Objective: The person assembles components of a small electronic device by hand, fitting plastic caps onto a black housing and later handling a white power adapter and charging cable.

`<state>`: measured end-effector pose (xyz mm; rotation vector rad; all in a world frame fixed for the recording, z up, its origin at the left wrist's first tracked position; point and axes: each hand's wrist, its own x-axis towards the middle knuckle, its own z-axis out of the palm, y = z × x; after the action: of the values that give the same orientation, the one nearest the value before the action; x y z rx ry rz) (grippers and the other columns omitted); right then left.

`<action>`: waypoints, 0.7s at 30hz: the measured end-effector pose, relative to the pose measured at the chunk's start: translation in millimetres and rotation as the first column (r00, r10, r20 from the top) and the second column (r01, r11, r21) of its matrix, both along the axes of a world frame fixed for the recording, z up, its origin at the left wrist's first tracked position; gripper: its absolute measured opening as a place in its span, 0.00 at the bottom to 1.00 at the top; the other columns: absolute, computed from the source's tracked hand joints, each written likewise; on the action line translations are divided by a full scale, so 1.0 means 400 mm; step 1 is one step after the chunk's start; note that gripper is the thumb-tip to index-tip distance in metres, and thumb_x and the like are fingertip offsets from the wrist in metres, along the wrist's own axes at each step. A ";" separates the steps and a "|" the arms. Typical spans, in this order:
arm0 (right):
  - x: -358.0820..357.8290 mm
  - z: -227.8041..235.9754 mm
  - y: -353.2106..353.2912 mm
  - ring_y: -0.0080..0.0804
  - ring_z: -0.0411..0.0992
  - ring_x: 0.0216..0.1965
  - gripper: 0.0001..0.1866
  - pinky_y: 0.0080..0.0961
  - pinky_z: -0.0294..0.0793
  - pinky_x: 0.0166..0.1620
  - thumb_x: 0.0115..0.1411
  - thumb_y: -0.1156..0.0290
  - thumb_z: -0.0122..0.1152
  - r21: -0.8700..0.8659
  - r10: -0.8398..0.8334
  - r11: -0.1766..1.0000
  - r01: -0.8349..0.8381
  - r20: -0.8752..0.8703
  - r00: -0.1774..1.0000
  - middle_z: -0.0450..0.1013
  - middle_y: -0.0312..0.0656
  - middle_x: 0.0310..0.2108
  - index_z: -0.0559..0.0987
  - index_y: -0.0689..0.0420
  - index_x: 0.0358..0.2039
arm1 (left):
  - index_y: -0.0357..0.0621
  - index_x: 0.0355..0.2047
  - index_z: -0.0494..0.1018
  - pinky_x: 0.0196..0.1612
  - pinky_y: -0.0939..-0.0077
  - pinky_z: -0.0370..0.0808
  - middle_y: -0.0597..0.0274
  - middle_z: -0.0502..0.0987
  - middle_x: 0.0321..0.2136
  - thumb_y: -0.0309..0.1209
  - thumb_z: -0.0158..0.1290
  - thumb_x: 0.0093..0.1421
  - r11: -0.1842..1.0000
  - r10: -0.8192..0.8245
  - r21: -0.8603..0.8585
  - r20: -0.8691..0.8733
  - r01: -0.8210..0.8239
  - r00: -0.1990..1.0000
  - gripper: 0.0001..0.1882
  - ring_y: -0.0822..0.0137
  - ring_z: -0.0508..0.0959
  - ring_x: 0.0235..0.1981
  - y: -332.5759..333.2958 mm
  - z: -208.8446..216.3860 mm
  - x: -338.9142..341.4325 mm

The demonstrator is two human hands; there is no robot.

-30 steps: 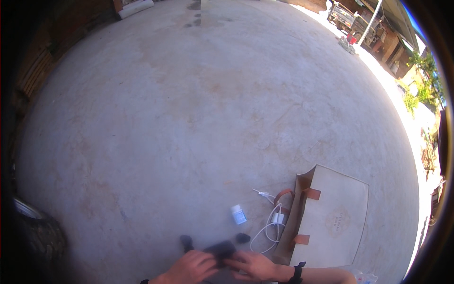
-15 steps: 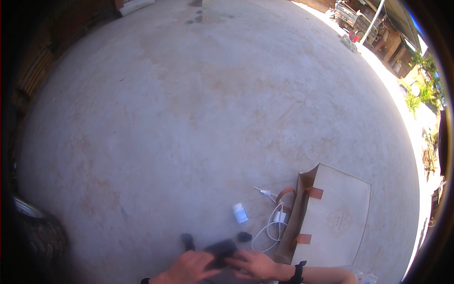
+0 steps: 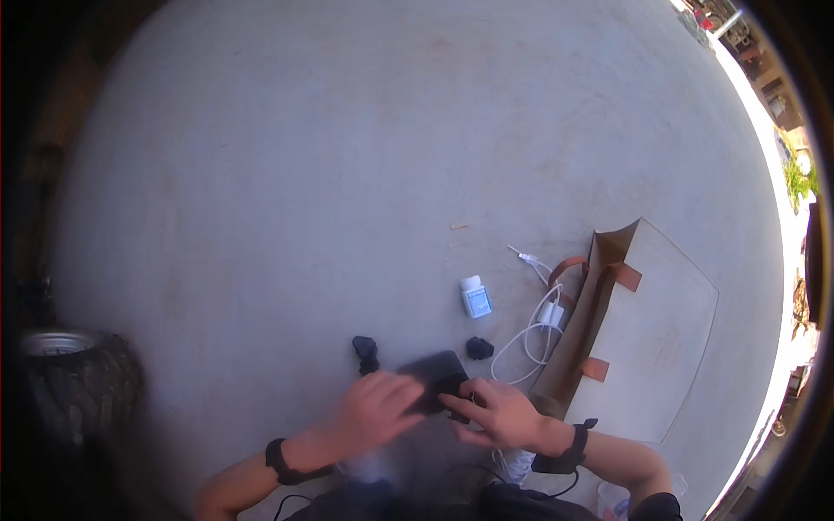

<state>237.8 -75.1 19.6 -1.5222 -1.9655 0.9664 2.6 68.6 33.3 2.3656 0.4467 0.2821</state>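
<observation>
A black, flat, rounded-corner case [image 3: 439, 373] lies between my two hands near the lower edge of the view; its exact kind does not show. My right hand [image 3: 504, 412] has bent fingers and thumb closed at its right edge. At its left side is my left hand [image 3: 373, 412], its fingers smeared by motion, so I cannot tell whether they grip. Just beyond the case are a black knobby piece [image 3: 366, 352] on the left and a small black lump [image 3: 479, 348] on the right. A white bottle with a blue label [image 3: 476, 298] stands farther off.
To the right, a cream bag [image 3: 665, 334] with brown straps lies on the concrete floor [image 3: 304, 191]. Beside its opening are a white charger [image 3: 551, 313] and its looped cable. A wheel with a knobby tyre [image 3: 82, 382] stands at the left. A clear plastic container [image 3: 612, 499] sits at lower right.
The view has tilted downward, so the bag, bottle and hands appear higher in it. The case remains between both hands, and my left hand is blurred by motion.
</observation>
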 end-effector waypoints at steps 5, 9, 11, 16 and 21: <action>0.007 -0.010 0.019 0.35 0.73 0.30 0.24 0.31 0.76 0.33 0.54 0.66 0.70 0.141 -0.012 0.990 0.010 0.011 1.000 0.69 0.41 0.39 0.82 0.53 0.53 | 0.40 0.49 0.74 0.42 0.63 0.79 0.54 0.78 0.46 0.32 0.69 0.54 0.998 0.052 -0.027 0.065 -0.051 0.996 0.24 0.52 0.80 0.42 -0.004 -0.012 -0.005; 0.002 -0.007 0.010 0.34 0.72 0.29 0.23 0.29 0.75 0.32 0.54 0.67 0.70 0.123 -0.032 0.992 0.029 0.015 0.999 0.69 0.42 0.40 0.82 0.54 0.51 | 0.39 0.50 0.74 0.41 0.62 0.80 0.53 0.78 0.44 0.32 0.71 0.53 0.996 0.081 -0.031 0.021 -0.080 0.996 0.27 0.51 0.80 0.42 0.000 -0.004 -0.004; 0.002 -0.009 0.012 0.34 0.72 0.29 0.23 0.29 0.75 0.32 0.54 0.67 0.70 0.125 -0.033 0.992 0.033 0.005 0.999 0.69 0.41 0.40 0.82 0.54 0.51 | 0.38 0.50 0.74 0.42 0.62 0.80 0.52 0.79 0.43 0.34 0.72 0.52 0.991 0.130 -0.034 -0.002 -0.130 0.992 0.28 0.51 0.81 0.40 -0.005 -0.003 -0.009; 0.000 -0.011 0.008 0.33 0.72 0.27 0.23 0.29 0.75 0.31 0.53 0.67 0.70 0.148 -0.030 0.989 0.030 -0.007 1.000 0.69 0.41 0.40 0.82 0.55 0.51 | 0.38 0.48 0.75 0.42 0.62 0.80 0.52 0.79 0.42 0.34 0.73 0.51 0.983 0.150 -0.098 -0.046 -0.154 0.988 0.28 0.50 0.81 0.40 -0.004 0.006 -0.014; -0.002 -0.015 0.004 0.32 0.72 0.27 0.23 0.29 0.75 0.31 0.53 0.67 0.70 0.158 -0.035 0.987 0.035 -0.003 0.999 0.69 0.41 0.40 0.82 0.55 0.51 | 0.38 0.48 0.75 0.42 0.63 0.79 0.52 0.78 0.43 0.31 0.73 0.50 0.987 0.140 -0.079 -0.027 -0.142 0.990 0.27 0.51 0.81 0.40 -0.007 0.002 -0.011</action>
<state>237.2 -73.5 13.6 -1.4632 -1.9580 0.7764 -1.7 65.8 34.2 2.2635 0.6260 0.2980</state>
